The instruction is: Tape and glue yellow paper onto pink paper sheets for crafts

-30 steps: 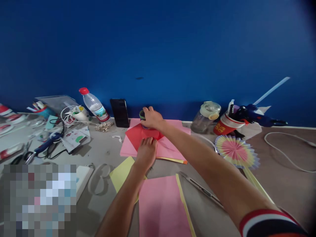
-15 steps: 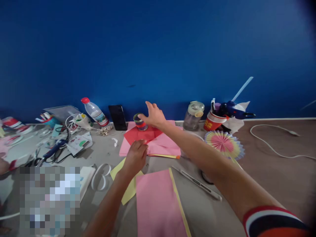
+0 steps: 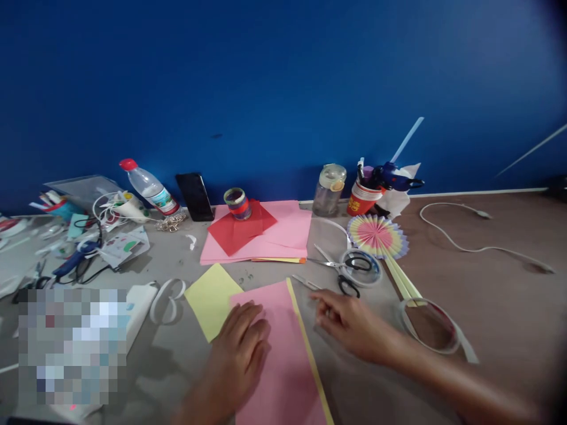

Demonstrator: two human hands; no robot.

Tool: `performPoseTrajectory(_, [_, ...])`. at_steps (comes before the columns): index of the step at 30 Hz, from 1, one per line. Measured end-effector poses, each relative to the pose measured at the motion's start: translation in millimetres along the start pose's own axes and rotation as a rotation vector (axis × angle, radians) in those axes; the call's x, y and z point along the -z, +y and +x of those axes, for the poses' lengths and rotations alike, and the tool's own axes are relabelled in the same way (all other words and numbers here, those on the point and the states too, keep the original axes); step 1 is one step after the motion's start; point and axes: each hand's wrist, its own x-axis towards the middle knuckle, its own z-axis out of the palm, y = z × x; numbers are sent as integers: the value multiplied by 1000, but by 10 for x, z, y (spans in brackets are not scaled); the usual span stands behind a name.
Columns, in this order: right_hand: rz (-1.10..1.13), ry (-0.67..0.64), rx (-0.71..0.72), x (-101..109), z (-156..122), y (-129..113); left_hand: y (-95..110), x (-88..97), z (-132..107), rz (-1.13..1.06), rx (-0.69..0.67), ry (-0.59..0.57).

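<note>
My left hand [image 3: 239, 348] lies flat and open on a pink paper sheet [image 3: 283, 354] in front of me, partly over a yellow sheet [image 3: 208, 295]. My right hand [image 3: 349, 321] rests open on the table just right of the pink sheet, its fingertips near a thin metal ruler [image 3: 305, 282]. Scissors [image 3: 341, 268] lie a little beyond that hand. Farther back, a small cup wrapped in red tape [image 3: 237, 203] stands on a red sheet [image 3: 234, 230] atop a pink paper stack [image 3: 283, 233].
Along the blue wall stand a water bottle [image 3: 148, 188], a black phone [image 3: 194, 196], a glass jar [image 3: 328, 189] and a red cup of tools [image 3: 365, 195]. A pleated paper fan [image 3: 376, 236], a tape ring [image 3: 427, 324], a white cable [image 3: 478, 239] and left-side clutter surround me.
Both hands have drawn back from the red sheet and the cup to the near pink sheet. The cup now stands alone on the red paper. The view has dropped lower.
</note>
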Motion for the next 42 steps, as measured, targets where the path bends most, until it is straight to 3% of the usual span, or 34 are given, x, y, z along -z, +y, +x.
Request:
performPoseTrajectory(3, [34,-60,-32,-137,-205,51,55,-76,260,-80,20,-80])
performPoseTrajectory(6, [49,-25,-18,-168,-280,67,2,-194,617,-120,179,-167])
performPoseTrajectory(9, [45,21,-22,-150,-251,68,-49,-337,902,-93,294,-229])
performPoseTrajectory(12, [27,56,-53,-144,-118,64,-36,-435,1025,-80,355,-221])
performPoseTrajectory(16, [10,167,-34,-170,155,49,48,-398,1029,-107,402,-194])
performPoseTrajectory(23, [121,243,85,-233,454,-113,196,-88,1024,-206,391,-65])
performPoseTrajectory(31, [226,224,220,-200,463,-116,177,66,973,-438,351,-128])
performPoseTrajectory(37, [222,203,237,-126,425,-130,172,123,937,-372,315,30])
performPoseTrajectory(42, [307,149,318,-80,367,-171,227,101,951,-427,359,72])
